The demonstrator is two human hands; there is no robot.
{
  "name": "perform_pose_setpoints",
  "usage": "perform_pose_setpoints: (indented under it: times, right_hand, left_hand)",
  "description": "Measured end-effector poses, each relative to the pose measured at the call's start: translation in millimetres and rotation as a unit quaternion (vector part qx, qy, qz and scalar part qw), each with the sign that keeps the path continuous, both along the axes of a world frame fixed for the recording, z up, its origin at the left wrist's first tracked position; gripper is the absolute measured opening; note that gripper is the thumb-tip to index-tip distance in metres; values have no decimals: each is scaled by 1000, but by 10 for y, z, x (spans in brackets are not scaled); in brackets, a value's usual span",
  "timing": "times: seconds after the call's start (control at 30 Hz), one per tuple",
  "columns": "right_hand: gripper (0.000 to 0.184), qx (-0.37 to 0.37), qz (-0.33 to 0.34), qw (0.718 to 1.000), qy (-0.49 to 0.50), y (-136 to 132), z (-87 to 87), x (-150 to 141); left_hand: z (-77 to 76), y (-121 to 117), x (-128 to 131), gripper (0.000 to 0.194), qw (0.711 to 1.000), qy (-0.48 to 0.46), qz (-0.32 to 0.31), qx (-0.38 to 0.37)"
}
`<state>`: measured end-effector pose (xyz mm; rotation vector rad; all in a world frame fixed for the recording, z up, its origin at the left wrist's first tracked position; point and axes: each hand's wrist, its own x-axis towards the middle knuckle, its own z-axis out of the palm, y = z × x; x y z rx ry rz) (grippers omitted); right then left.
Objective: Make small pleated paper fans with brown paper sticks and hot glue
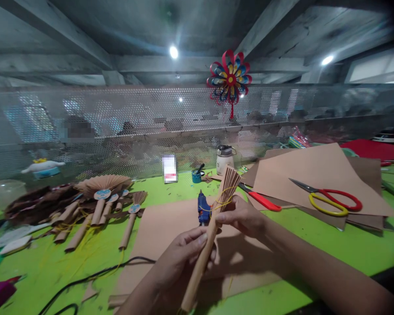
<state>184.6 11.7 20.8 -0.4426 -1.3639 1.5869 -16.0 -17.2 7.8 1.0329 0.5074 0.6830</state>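
A folded brown paper fan (228, 183) on a rolled paper handle (200, 267) stands tilted in front of me. My left hand (184, 253) is wrapped round the handle's middle. My right hand (241, 216) pinches the fan's neck where a yellow rubber band (223, 200) loops round the pleats. Under both hands lies a brown paper sheet (157, 232) on the green table (357, 245). A blue glue gun (203, 209) stands just behind the fan.
A pile of finished paper fans (98, 205) lies at the left. Red-and-yellow scissors (331, 200) rest on stacked brown paper (315, 175) at the right, red-handled scissors (261, 199) nearer. A black cable (95, 275) crosses the front left. A mesh screen (118, 118) with a paper pinwheel (229, 81) backs the table.
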Motion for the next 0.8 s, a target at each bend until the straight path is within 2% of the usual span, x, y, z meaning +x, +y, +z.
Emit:
perform_pose_setpoints:
  times: [0.1, 0.23, 0.3, 0.4, 0.47, 0.53, 0.63, 0.8]
  right_hand:
    - [17, -17, -31, 999, -20, 21, -21, 11]
    - [20, -29, -82, 995, -51, 34, -46, -27]
    - [19, -16, -95, 993, -63, 32, -62, -61]
    - [18, 1, -107, 991, -74, 13, -75, -103]
    - [19, 9, -112, 990, -80, -11, -63, -121]
    - [22, 13, -117, 989, -86, -35, -42, -134]
    - [24, 7, -124, 988, -88, -52, -29, -151]
    - [25, -3, -124, 987, -100, -21, -99, -153]
  left_hand:
    - [80, -38, 12, 28, 999, 29, 9, 16]
    - [161, -75, 41, 34, 988, 91, 53, 110]
    - [137, -42, 57, 33, 971, 140, 91, 170]
    - [23, 51, 63, 29, 944, 188, 126, 241]
    - [-55, 103, 58, 33, 932, 213, 134, 259]
    - [-97, 127, 52, 37, 931, 221, 132, 260]
    - [-79, 117, 51, 39, 938, 215, 122, 245]
    - [16, 61, 54, 43, 967, 177, 97, 155]
